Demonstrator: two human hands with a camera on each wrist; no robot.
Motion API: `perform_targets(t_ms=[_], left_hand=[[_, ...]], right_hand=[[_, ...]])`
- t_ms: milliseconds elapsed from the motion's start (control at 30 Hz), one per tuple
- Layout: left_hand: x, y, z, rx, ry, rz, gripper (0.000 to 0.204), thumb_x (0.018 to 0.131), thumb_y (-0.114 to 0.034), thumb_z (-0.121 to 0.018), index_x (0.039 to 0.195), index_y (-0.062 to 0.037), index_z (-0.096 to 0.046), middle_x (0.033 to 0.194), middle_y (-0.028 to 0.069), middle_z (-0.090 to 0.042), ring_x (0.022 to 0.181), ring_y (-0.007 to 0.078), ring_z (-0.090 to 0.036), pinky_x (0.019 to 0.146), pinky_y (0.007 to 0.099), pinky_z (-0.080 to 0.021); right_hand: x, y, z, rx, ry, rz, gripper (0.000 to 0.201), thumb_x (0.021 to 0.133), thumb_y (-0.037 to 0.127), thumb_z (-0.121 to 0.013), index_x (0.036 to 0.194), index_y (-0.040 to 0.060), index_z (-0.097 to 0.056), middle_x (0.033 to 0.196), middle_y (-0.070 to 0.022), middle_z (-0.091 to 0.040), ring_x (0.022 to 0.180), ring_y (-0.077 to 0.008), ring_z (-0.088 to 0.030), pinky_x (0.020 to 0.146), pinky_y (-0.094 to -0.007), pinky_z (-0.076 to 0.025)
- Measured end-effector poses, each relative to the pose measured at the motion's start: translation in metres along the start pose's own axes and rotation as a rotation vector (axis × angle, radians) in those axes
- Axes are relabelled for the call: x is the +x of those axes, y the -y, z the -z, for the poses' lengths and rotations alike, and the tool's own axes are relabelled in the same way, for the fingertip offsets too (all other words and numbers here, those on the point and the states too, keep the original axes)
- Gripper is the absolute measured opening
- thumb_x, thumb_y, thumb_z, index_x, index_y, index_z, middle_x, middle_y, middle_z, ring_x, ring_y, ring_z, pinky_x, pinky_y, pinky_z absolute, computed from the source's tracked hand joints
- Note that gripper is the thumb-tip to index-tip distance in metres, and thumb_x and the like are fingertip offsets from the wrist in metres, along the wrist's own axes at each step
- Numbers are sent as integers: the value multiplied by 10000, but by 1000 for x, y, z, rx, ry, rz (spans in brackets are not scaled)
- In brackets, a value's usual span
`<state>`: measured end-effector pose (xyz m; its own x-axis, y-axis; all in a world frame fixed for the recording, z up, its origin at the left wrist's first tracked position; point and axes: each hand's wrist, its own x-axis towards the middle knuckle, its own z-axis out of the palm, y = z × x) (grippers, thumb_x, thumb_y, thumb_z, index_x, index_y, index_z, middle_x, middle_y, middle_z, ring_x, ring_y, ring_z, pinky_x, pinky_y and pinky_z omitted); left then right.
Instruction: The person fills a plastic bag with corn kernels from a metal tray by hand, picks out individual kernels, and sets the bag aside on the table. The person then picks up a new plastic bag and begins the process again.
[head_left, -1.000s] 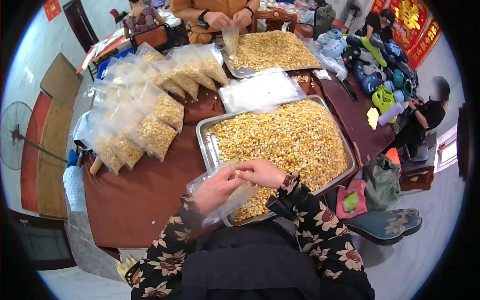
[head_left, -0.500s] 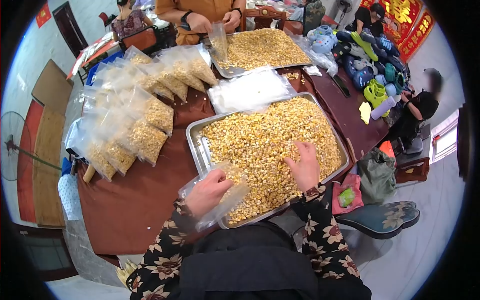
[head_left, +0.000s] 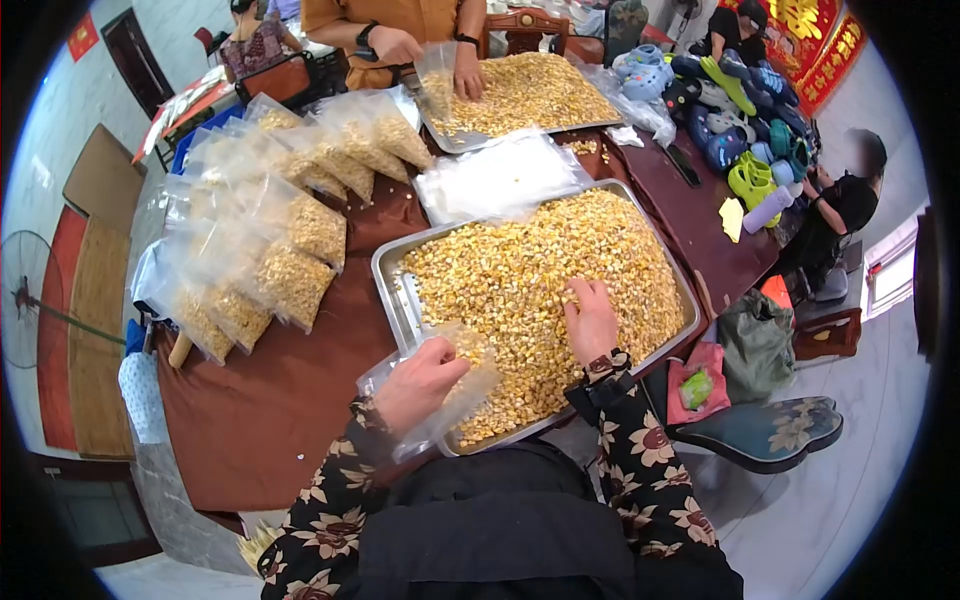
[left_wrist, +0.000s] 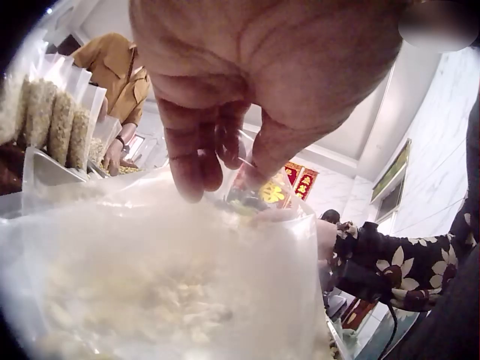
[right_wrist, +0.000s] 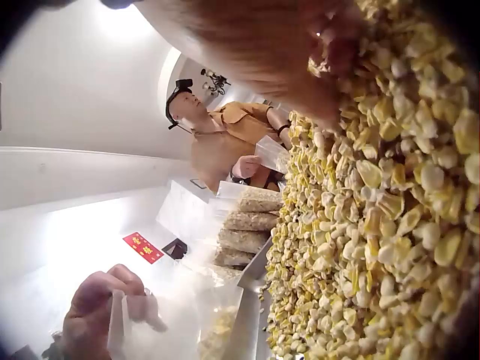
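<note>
My left hand (head_left: 420, 385) pinches the top edge of a clear plastic bag (left_wrist: 180, 262), holding it upright over the tray's near left corner. Pale corn kernels show blurred through the bag's lower part. Dried yellow and white corn kernels (head_left: 520, 300) are heaped in a shallow metal tray (head_left: 388, 290). Over at the heap's right side, my right hand (head_left: 592, 325) has its fingertips down among the kernels. In the right wrist view a few pale kernels show between the curled fingers (right_wrist: 341, 52) of that hand.
Filled corn bags (head_left: 300, 265) stand in rows on the left of the brown tablecloth (head_left: 260, 410). Flat empty bags (head_left: 500, 180) lie beyond my tray. Across the table a person (head_left: 400, 40) works at a second corn tray (head_left: 540, 95). Shoes (head_left: 730, 110) are piled at the right.
My right hand left the bag's mouth and moved right onto the corn, its fingers first spread, now drawn together among kernels. My left hand keeps the bag. The person opposite lowered a hand into the corn.
</note>
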<state>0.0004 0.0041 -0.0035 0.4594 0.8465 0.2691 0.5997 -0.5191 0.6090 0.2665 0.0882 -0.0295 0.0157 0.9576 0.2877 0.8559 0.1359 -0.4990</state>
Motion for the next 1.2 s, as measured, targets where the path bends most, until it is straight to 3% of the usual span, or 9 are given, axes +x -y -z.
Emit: perform_targets(t_ms=[167, 233, 300, 367, 500, 600, 833, 933, 1200], left_hand=[[-2, 3, -4, 6, 1, -7, 81, 813, -48, -566, 885, -68, -535, 872, 106, -483, 803, 282, -513, 654, 353, -431], [-2, 5, -6, 7, -4, -9, 80, 815, -50, -565, 886, -69, -535, 872, 107, -483, 803, 283, -512, 655, 352, -430], [-2, 4, -6, 6, -8, -17, 79, 817, -52, -565, 888, -69, -534, 872, 107, -482, 803, 283, -512, 657, 352, -430], [-2, 3, -5, 0, 12, -9, 85, 820, -52, -564, 898, -71, -535, 874, 107, -483, 809, 283, -513, 658, 353, -430], [-2, -1, -2, 1, 5, -21, 92, 818, -48, -565, 902, -72, -538, 874, 105, -483, 808, 282, -514, 659, 355, -430], [-2, -2, 0, -17, -10, -23, 103, 813, -45, -569, 908, -75, -542, 872, 105, -481, 806, 281, -514, 659, 355, -429], [-4, -2, 0, -15, -20, -26, 106, 809, -41, -571, 906, -78, -548, 882, 105, -477, 807, 279, -514, 668, 350, -434], [-3, -4, 1, -12, -12, -12, 107, 808, -37, -569, 906, -75, -551, 890, 104, -476, 813, 281, -515, 674, 350, -438], [-3, -4, 2, 11, 45, 30, 137, 781, -16, -512, 910, -53, -541, 919, 114, -487, 868, 279, -517, 715, 354, -450]], right_hand=[[10, -13, -14, 206, -72, 183, 166, 795, 104, -641, 949, 55, -602, 738, -81, -556, 702, -215, -554, 602, -315, -443], [14, 10, -3, 650, 418, -180, 148, 822, 130, -635, 952, 65, -610, 676, 9, -518, 563, -87, -481, 484, -236, -387], [12, 42, 14, 828, 563, -356, 140, 841, 160, -621, 952, 75, -613, 678, 62, -481, 499, -11, -387, 431, -177, -313], [10, 60, 14, 846, 828, -304, 164, 851, 185, -602, 951, 57, -626, 667, 41, -499, 502, -35, -423, 444, -194, -346], [1, 82, -2, 666, 867, 11, 217, 863, 202, -585, 990, 37, -646, 695, -2, -571, 558, -53, -495, 482, -215, -407], [-7, 90, -14, 485, 751, 209, 253, 853, 155, -563, 1057, 24, -636, 858, -133, -667, 715, -202, -628, 657, -309, -493], [-23, 91, -9, 413, 522, 408, 191, 842, 119, -581, 998, 31, -648, 875, -141, -635, 774, -291, -607, 698, -338, -492], [-26, 78, 2, 453, 215, 249, 238, 802, 49, -622, 1039, 55, -627, 931, -99, -564, 682, -214, -568, 592, -276, -474], [-46, -1, 37, 385, -49, -179, 365, 769, 100, -660, 1124, 72, -579, 1063, -117, -510, 810, -231, -548, 668, -299, -468]])
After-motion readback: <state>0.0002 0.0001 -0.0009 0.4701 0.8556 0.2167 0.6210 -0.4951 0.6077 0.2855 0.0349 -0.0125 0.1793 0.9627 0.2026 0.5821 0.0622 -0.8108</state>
